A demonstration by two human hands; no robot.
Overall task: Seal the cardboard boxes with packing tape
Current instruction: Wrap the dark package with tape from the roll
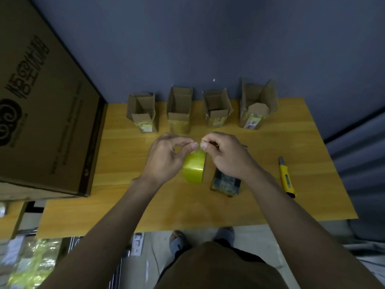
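Tape (194, 171) end is pinched between your left hand (166, 157) and right hand (225, 155); pull unevenly and it may tear or restick.

The big carton (41, 101) at far left runs off the edge. The right hand (225, 155) covers part of the dark box (226, 183) (its print too blurred to read).
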